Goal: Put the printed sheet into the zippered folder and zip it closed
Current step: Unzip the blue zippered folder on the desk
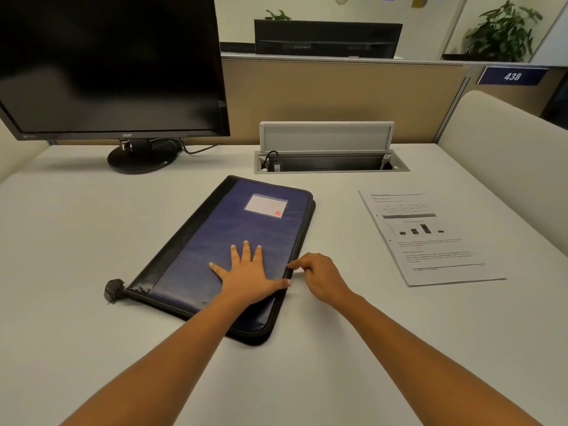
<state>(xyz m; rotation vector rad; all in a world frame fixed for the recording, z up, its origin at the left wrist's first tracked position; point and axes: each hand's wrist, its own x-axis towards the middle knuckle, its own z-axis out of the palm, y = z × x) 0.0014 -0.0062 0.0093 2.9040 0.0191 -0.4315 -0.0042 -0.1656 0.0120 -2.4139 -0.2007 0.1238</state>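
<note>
The folder (pixel 246 229) is blue with black trim, the sheet (pixel 430 238) white with black print.

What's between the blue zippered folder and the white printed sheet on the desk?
Head view: only bare white desk, plus the right hand pinching the blue zippered folder's zipper edge.

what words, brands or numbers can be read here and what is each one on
"acer": lower bezel of the monitor.
"438": blue sign on the partition.
On the printed sheet: text and chart labels too small to read.
On the label card of the folder: ruled lines only, no writing readable.
</note>
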